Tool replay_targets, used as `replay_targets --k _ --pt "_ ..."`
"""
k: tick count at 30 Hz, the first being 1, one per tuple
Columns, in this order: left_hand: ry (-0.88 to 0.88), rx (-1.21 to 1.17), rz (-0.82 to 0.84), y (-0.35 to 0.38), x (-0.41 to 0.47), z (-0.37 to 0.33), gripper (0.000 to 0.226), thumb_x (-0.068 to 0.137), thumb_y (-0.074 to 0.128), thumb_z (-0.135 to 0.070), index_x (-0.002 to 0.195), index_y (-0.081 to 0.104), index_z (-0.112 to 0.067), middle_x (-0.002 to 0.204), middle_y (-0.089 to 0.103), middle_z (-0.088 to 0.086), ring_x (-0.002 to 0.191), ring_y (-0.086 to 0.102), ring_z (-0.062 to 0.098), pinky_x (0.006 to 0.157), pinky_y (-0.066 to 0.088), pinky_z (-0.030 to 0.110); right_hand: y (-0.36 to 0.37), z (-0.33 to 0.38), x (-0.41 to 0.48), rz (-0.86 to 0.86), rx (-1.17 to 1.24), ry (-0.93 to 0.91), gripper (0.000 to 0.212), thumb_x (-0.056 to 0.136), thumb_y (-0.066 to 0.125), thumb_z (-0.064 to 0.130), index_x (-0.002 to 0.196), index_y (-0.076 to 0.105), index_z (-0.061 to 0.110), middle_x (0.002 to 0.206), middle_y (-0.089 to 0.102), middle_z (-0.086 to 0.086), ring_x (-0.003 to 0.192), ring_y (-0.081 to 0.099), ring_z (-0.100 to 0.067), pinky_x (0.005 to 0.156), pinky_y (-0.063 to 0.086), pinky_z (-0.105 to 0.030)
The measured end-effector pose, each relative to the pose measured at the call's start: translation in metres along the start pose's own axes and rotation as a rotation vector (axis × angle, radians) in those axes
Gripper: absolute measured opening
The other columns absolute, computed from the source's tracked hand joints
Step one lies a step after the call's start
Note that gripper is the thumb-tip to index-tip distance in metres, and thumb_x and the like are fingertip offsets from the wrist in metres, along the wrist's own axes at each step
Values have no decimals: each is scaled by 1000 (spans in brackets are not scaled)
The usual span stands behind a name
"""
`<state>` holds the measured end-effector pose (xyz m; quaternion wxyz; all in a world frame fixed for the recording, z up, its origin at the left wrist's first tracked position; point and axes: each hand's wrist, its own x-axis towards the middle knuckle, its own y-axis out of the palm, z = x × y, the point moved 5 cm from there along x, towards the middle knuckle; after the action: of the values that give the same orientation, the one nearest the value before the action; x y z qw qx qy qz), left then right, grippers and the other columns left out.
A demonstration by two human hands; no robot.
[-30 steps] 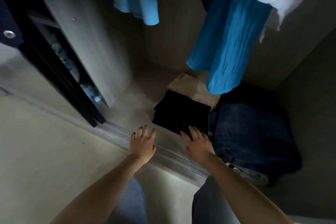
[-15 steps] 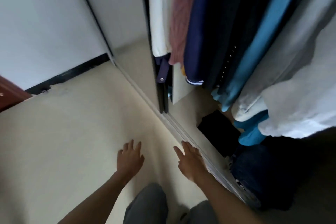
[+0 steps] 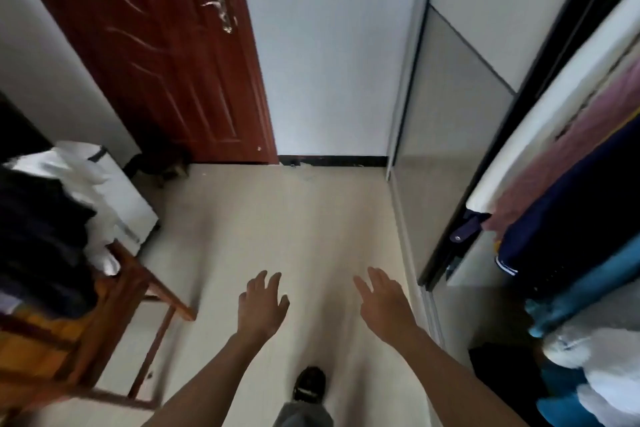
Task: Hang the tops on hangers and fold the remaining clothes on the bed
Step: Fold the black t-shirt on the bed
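My left hand (image 3: pixel 262 305) and my right hand (image 3: pixel 384 305) hover over the pale floor, both empty with fingers spread. Hung tops fill the open wardrobe on the right: a white one (image 3: pixel 540 121), a pink one (image 3: pixel 568 152), a navy one (image 3: pixel 568 218), a blue one (image 3: pixel 588 291). A folded black garment (image 3: pixel 498 374) lies on the wardrobe floor. At the left, dark clothes (image 3: pixel 38 236) and white clothes (image 3: pixel 100 184) are piled on a wooden chair (image 3: pixel 138 291). No bed is in view.
A red-brown door (image 3: pixel 166 45) stands ahead on the left beside a white wall. The wardrobe's grey sliding door (image 3: pixel 446 121) and its floor track run along the right. My shoe (image 3: pixel 309 385) shows at the bottom.
My view has swung left from the wardrobe floor to the room's door and the chair. Both hands have drawn back from the folded black garment and stay empty.
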<state>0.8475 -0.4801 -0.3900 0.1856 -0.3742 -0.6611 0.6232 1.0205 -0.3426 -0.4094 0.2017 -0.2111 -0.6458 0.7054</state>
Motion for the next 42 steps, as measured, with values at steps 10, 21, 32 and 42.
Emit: replay_targets --k 10,21,32,42 --pt "-525 -98 -205 -77 -133 191 54 97 41 -39 146 24 -25 152 22 3 138 23 24 110 26 38 -47 192 46 -110 -3 -520 66 25 89 28 89 74 20 94 70 -11 83 70 -25 60 56 -30" --pt "-723 -95 -468 -141 -177 318 51 95 46 -33 143 35 -19 151 29 11 140 21 33 110 24 45 -91 371 100 -227 -6 -863 59 35 90 33 91 73 25 97 70 -7 86 69 -20 63 55 -26" --pt "-744 -54 -505 -205 -115 474 42 94 48 -37 133 49 -20 142 41 8 134 28 31 103 29 44 -110 515 187 -249 -52 -915 66 40 88 45 101 71 29 103 70 -2 91 69 -16 66 55 -24" --pt "-785 -201 -528 -192 -93 493 32 95 41 -37 117 61 -24 112 61 1 108 53 21 78 45 28 -122 585 230 -223 187 -911 63 77 73 32 133 50 15 135 50 -17 123 51 -32 91 48 -39"
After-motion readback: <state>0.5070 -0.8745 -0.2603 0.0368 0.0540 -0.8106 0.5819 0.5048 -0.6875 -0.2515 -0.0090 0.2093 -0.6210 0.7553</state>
